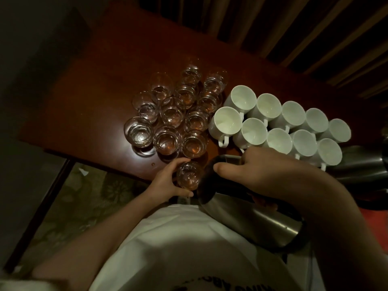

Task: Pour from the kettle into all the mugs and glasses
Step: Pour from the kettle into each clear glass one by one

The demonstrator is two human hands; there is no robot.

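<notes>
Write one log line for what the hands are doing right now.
left hand: holds glass at table edge | right hand: tips kettle toward it | mugs: look empty

Left hand (pixel 168 181): fingers curled in a wrap grip, forearm entering from 7 o'clock. Right hand (pixel 258 171): at 3 o'clock of the left hand, thumb extended toward 9 o'clock, fingers curled, forearm entering from 5 o'clock.

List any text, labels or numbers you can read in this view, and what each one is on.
White shirt: dark print at the bottom edge, upside down and cut off by the frame; only fragments like "ING" and "ABO" show, not readable whole.
Kettle, glasses, mugs, table: no readable text.
</notes>
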